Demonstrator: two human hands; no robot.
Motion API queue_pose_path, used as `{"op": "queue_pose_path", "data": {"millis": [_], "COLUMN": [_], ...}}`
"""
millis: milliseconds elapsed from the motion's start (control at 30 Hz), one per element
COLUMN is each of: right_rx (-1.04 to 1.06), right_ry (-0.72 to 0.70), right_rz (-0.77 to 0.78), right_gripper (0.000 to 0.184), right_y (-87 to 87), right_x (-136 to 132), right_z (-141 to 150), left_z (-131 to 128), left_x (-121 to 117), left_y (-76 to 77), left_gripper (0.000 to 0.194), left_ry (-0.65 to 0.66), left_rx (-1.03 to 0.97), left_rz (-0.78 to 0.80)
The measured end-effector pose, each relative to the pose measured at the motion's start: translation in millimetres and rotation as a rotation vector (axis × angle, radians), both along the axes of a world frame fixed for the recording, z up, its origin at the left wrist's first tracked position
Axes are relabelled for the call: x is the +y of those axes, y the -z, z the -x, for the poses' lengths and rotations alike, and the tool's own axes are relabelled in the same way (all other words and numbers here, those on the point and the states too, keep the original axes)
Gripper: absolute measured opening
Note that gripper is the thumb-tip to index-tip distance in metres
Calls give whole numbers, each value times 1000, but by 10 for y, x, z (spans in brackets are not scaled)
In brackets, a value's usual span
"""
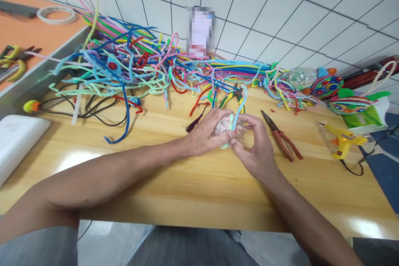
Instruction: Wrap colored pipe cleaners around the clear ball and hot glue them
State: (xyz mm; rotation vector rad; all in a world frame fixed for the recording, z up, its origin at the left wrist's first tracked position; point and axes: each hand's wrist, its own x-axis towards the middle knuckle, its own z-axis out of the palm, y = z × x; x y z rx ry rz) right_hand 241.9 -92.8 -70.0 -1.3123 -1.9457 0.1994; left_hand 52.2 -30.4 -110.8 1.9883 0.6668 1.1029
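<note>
My left hand (209, 133) is wrapped round the left side of a clear plastic ball (225, 126) with pale bits showing inside. On the ball's right side, the thumb and fingers of my right hand (256, 143) press against it. A light blue pipe cleaner (242, 106) runs over the ball, its free end rising above it. Beside that lies a pale green pipe cleaner (231, 121) against the ball. Just beyond my hands are yellow-and-black handled pliers (227, 98), partly hidden. Orange-handled long-nose pliers (282, 136) lie right of my right hand.
A heap of coloured pipe cleaners (134, 66) lines the wall, with a phone (201, 31) propped behind. To the right are a yellow glue gun (344, 141) and decorated balls (327, 86). A white box (21, 141) and black cord (90, 108) lie left. A dark tassel (195, 120) lies near my left hand.
</note>
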Motion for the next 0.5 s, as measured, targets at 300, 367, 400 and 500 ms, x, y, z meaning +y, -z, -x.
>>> {"op": "queue_pose_path", "data": {"millis": [300,367,400,500], "right_rx": [276,313,331,429], "right_ry": [-116,-99,-88,-63], "right_rz": [212,215,221,275], "right_gripper": [42,40,38,33], "right_y": [21,42,55,90], "right_x": [-8,3,11,40], "right_z": [-132,-141,-141,-139], "left_z": [22,16,11,-15], "left_x": [12,5,0,-20], "left_y": [10,15,19,30], "left_gripper": [49,49,49,52], "left_ry": [24,32,39,56], "left_rx": [4,-1,-9,-38], "left_rz": [-80,-101,-115,-161]}}
